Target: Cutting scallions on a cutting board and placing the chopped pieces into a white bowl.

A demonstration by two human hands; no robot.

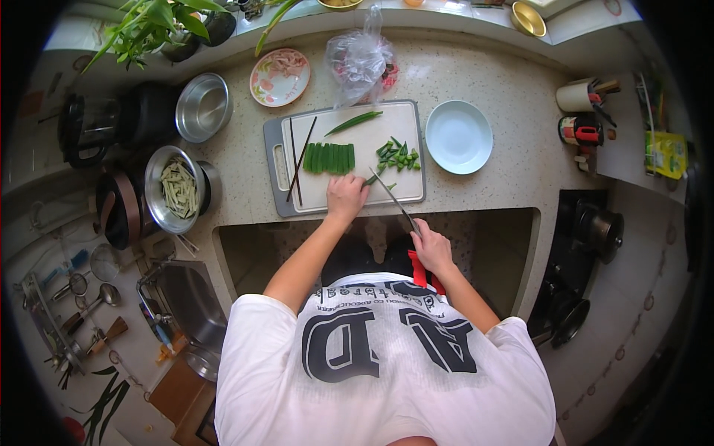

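My right hand [433, 248] grips a kitchen knife [397, 203], its blade slanting up and left over the lower right of a grey-rimmed white cutting board [365, 131]. My left hand [347, 195] rests at the board's near edge, its fingers on an okra pod [372, 178] beside the blade's tip. Above that hand lies a row of trimmed okra [329, 158]. Cut okra ends [399, 155] form a loose heap at the right. A whole okra pod [353, 122] lies near the far edge. Two dark chopsticks [301, 161] cross at the left.
Right of the board is a pale blue plate [459, 137]. Behind it stand a patterned plate with sliced meat [279, 77] and a plastic bag [360, 58]. At left are a metal bowl of cut pale green pieces [177, 188] and another metal bowl [203, 107].
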